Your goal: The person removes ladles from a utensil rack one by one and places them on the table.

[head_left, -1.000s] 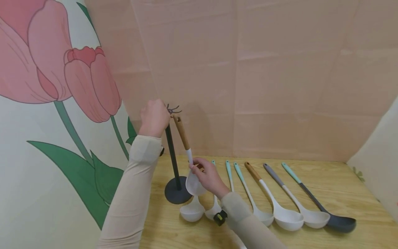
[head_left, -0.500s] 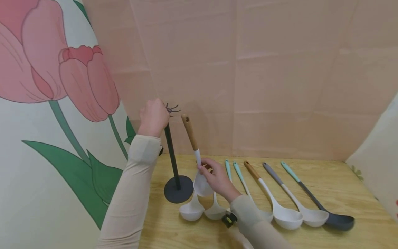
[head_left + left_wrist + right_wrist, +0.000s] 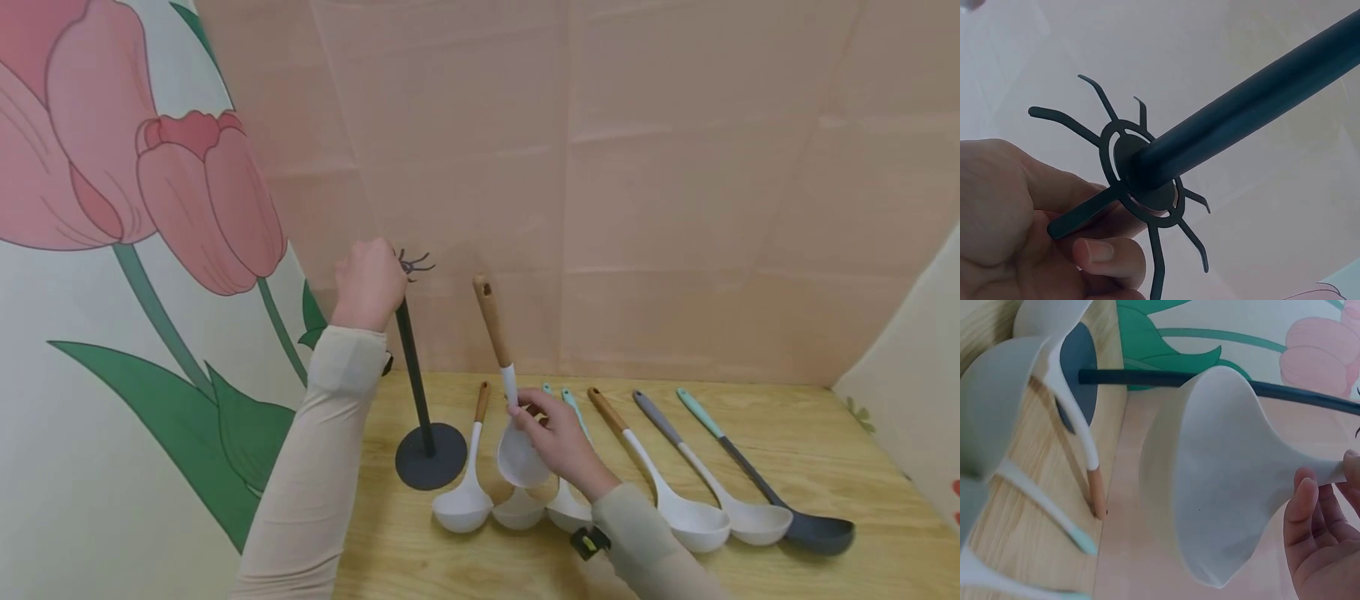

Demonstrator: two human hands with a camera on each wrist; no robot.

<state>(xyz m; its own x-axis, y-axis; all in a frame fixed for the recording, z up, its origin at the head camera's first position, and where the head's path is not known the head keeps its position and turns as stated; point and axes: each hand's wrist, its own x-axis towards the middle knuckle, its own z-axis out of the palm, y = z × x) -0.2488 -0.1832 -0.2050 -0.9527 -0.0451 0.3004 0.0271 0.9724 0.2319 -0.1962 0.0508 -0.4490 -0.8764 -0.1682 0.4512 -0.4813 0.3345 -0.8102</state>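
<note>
My left hand [image 3: 369, 283] grips the top of a black utensil stand [image 3: 415, 367], whose round base rests on the table. In the left wrist view, fingers and thumb curl around one of the prongs [image 3: 1085, 209] that spread from the ring at its top. To the right of the stand, my right hand [image 3: 558, 437] pinches a ladle [image 3: 492, 321] low on its white neck. This ladle stands upright, its brown wooden handle up and white bowl [image 3: 1216, 487] down. A hole shows near the handle's tip, which is apart from the prongs.
A row of ladles lies on the wooden table [image 3: 390, 542]: one with a brown handle [image 3: 465, 496] beside the stand, several turquoise-handled ones, another brown one [image 3: 660, 483], a grey-handled one [image 3: 712, 483] and a dark one [image 3: 795, 517] at far right. A pink-draped wall [image 3: 675, 208] rises behind.
My right hand has moved right with the upright ladle, taking its handle tip away from the stand's prongs. The left hand keeps its grip at the stand's top.
</note>
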